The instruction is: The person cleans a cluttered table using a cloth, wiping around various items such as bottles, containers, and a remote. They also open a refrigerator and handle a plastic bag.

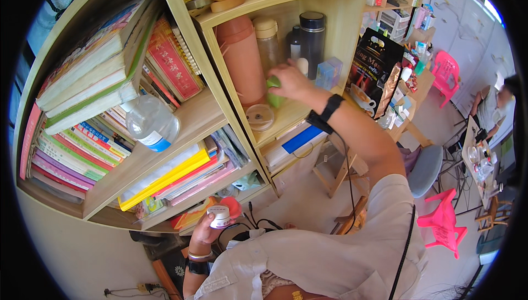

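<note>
My left hand [204, 230] holds a small white jar [218, 216] low in front of the shelves. Just behind the jar is a round coral-red object [232, 206], and I cannot tell whether the same hand grips it. My right hand [292, 80] reaches into a wooden shelf compartment, its fingers on a green container [274, 93]. Close by stand a tall salmon-coloured cylinder [241, 58], a bottle with a cream lid [266, 32] and a dark tumbler [312, 42]. A clear round lid or dish [260, 118] lies at the compartment's front. A small pastel box [328, 73] sits at its right.
Books [93, 65] and a clear bottle [150, 122] fill the left shelves. A black coffee bag [373, 73] stands right of the compartment. Behind me are a grey chair [425, 172], pink plastic stools [442, 221] and a seated person [491, 106]. A cable [348, 168] trails from my right wrist.
</note>
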Demonstrator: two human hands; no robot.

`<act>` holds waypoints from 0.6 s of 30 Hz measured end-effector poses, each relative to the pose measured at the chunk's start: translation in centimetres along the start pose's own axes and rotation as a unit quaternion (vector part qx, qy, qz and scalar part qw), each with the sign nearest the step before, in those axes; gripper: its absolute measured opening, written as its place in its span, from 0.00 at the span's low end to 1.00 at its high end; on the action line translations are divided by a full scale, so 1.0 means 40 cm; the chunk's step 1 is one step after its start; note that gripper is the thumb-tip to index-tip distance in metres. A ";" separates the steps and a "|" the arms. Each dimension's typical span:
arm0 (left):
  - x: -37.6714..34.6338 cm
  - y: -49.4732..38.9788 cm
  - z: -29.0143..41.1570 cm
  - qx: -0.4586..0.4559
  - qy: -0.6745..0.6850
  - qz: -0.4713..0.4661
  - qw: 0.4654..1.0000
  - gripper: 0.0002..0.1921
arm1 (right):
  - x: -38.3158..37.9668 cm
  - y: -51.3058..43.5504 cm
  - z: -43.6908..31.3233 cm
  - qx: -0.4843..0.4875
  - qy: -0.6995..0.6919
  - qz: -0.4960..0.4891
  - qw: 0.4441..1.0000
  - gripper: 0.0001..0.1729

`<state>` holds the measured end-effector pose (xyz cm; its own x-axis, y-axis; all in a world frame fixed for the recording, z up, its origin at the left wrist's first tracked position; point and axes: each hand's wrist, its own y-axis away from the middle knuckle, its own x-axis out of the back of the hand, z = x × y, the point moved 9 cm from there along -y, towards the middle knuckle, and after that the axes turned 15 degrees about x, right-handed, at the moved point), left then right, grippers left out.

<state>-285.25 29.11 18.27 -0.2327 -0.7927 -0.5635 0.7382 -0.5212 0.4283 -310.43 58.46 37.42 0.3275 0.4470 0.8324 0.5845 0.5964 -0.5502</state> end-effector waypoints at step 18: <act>0.017 -0.043 -0.006 0.004 -0.011 0.008 1.000 0.31 | 0.119 0.163 0.122 -0.134 0.269 -0.065 0.952 0.25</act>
<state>-286.54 29.55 16.97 -0.2354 -0.8078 -0.5404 0.7373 -0.5107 0.4423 -308.66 67.73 37.46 0.5304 -0.0677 0.8451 0.7903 0.4002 -0.4639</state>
